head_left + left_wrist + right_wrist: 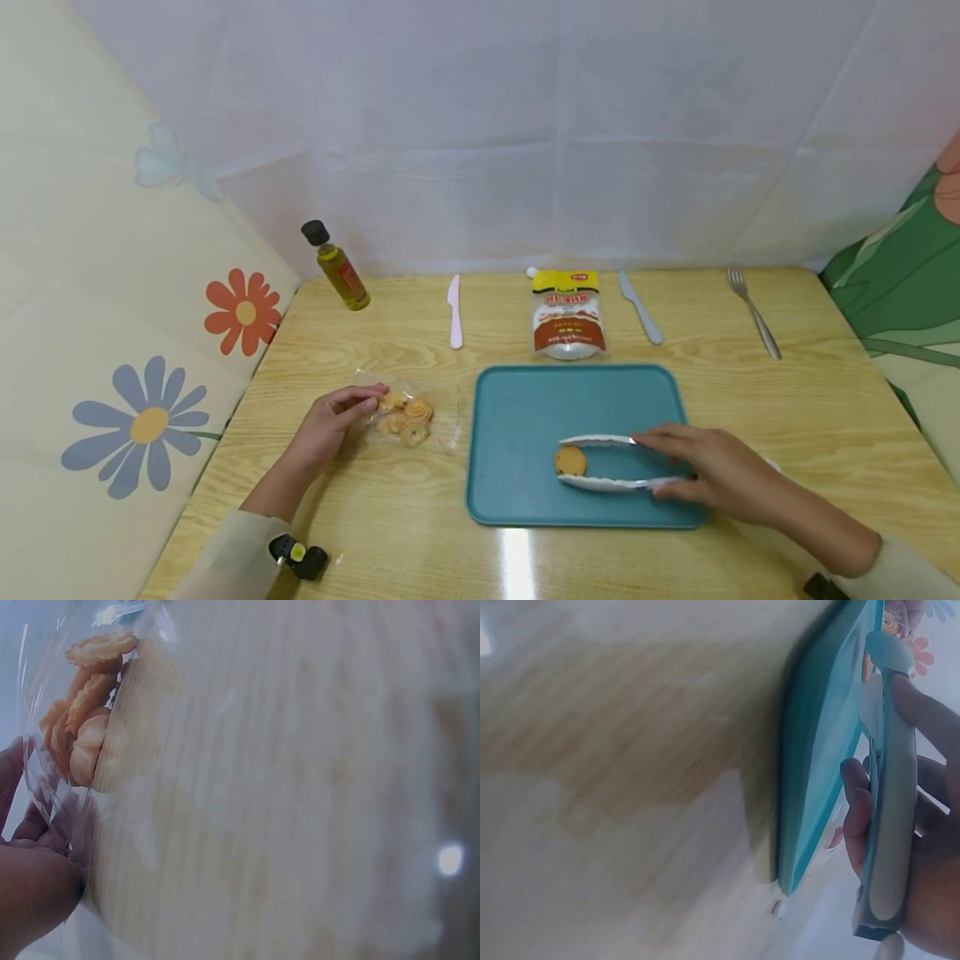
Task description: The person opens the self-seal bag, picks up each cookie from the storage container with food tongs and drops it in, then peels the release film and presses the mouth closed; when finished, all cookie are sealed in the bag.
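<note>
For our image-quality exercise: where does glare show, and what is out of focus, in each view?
Head view: a bright streak of glare on the table below the tray, nothing plainly out of focus; left wrist view: glints on the clear bag, a white spot at right, blurred wood grain; right wrist view: bright spot at upper left edge, table grain soft, tongs crisper.

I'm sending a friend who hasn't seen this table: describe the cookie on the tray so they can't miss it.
Find the teal tray on the wooden table. In its front half, between the white tips of the tongs, is a round golden-brown cookie. It alone lies on the tray; the other cookies are in a clear bag.
</note>
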`<act>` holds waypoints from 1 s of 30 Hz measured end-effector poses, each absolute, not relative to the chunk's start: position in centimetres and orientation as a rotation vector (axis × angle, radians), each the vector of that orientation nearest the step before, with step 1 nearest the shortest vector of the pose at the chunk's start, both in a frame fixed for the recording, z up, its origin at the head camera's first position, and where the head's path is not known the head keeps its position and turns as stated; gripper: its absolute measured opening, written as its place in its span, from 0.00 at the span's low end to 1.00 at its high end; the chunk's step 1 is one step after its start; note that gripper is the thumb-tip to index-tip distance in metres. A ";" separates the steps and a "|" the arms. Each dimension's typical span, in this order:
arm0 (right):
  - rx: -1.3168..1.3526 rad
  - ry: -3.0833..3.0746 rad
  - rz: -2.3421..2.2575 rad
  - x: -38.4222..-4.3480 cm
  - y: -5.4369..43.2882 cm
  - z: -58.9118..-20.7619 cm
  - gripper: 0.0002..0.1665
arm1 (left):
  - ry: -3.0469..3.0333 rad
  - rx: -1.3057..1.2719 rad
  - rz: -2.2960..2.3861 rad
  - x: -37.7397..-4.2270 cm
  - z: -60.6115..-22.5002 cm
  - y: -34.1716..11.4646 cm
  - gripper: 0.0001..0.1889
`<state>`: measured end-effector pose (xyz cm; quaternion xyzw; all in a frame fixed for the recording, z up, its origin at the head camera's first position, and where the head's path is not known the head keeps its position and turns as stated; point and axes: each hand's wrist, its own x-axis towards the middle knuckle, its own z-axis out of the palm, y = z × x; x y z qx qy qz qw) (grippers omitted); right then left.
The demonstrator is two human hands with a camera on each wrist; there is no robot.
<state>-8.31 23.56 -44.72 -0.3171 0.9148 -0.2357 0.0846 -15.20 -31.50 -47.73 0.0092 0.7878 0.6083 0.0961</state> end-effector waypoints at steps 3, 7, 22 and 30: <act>-0.966 2.728 -0.693 -9.0 22.8 -44.6 0.37 | 2.332 0.032 1.807 -15.2 -47.7 -31.5 0.22; -0.955 2.712 -0.694 -10.0 21.5 -44.2 0.37 | 2.323 0.042 1.817 -15.2 -47.7 -31.5 0.22; -1.100 2.712 -0.746 -14.1 13.9 -43.8 0.37 | 2.322 0.024 1.832 -15.3 -47.7 -31.3 0.21; -1.167 2.730 -0.685 -15.5 9.3 -43.7 0.38 | 2.300 0.049 1.879 -15.3 -47.5 -31.3 0.21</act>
